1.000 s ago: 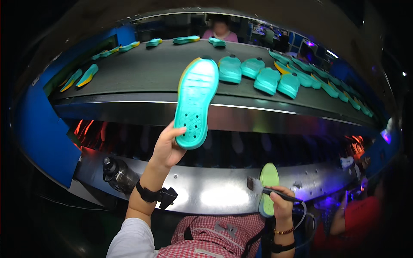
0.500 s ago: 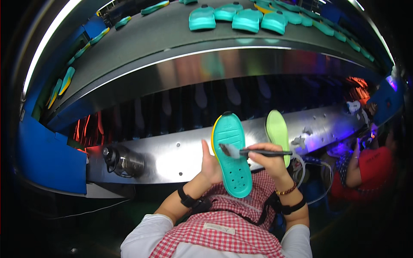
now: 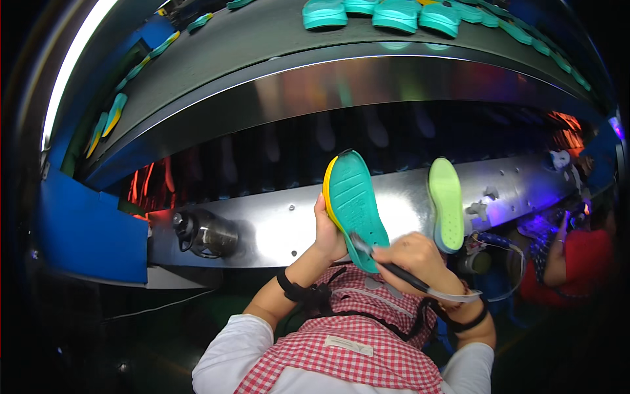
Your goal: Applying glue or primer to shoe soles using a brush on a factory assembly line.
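Note:
My left hand [image 3: 328,231] grips a teal shoe sole [image 3: 354,205] with a yellow edge by its left side, holding it upright in front of my chest. My right hand [image 3: 415,257] holds a thin black brush [image 3: 387,264] with a clear tube trailing from its handle. The brush tip touches the lower part of the sole. A second sole [image 3: 446,203], light green on top, stands on the steel ledge [image 3: 275,220] just right of my hands.
Several teal soles [image 3: 400,13] ride the grey conveyor belt [image 3: 249,62] above, more along its left edge. A dark bottle [image 3: 207,233] lies on the ledge at left. Another person in red [image 3: 571,262] sits at right. A blue panel [image 3: 85,230] stands at left.
My left hand brought the teal sole down from the belt to my chest. My right hand lifted the brush from the ledge onto the sole, and the tip has slid down toward the heel.

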### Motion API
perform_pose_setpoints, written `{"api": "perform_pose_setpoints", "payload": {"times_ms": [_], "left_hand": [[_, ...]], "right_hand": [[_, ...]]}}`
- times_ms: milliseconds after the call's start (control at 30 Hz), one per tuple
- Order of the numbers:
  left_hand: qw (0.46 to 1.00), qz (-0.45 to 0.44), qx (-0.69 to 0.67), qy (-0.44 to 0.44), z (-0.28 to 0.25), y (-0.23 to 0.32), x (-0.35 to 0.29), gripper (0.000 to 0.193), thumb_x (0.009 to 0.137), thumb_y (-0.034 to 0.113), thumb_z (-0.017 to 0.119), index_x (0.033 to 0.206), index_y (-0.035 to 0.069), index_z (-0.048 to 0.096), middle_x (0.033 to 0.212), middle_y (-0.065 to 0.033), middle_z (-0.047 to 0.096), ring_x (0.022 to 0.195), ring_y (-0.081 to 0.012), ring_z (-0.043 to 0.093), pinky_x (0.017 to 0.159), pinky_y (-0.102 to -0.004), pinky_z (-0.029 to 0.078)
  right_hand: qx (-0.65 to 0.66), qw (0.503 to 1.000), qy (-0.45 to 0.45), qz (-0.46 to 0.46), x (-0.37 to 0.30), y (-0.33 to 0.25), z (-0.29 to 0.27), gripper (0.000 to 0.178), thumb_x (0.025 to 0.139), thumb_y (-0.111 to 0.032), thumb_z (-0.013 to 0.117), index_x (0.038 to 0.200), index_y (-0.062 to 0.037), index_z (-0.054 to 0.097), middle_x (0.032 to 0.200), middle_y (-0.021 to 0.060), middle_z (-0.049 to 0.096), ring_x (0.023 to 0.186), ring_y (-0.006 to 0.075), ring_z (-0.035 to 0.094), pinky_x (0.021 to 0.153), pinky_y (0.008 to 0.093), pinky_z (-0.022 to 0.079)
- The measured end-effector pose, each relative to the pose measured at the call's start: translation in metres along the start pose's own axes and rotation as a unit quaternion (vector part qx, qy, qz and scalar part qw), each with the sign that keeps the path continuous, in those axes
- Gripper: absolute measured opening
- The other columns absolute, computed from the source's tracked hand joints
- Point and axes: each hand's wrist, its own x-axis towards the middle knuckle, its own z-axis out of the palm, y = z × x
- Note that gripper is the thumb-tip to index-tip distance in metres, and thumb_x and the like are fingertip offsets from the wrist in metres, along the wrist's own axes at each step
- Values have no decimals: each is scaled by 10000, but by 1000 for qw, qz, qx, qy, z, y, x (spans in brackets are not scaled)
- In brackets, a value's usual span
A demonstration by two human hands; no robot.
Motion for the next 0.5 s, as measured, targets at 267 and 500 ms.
{"api": "perform_pose_setpoints", "payload": {"times_ms": [267,500], "left_hand": [[991,-79,-50,-101,34,-7,-15,797,801,678,124,1281,82,347,1153,-156,505,1019,-311,518,874,-460,421],[980,-77,-104,-153,40,4,-16,764,822,654,112,1265,91,378,1179,-129,492,1048,-281,503,905,-418,409]], "right_hand": [[316,913,163,200,33,3,-37,223,687,-12,672,908,-6,647,771,114,630,679,161,602,617,242,465],[388,905,83,151,23,-10,-38,214,701,4,657,914,2,642,832,131,640,743,156,614,675,233,485]]}}
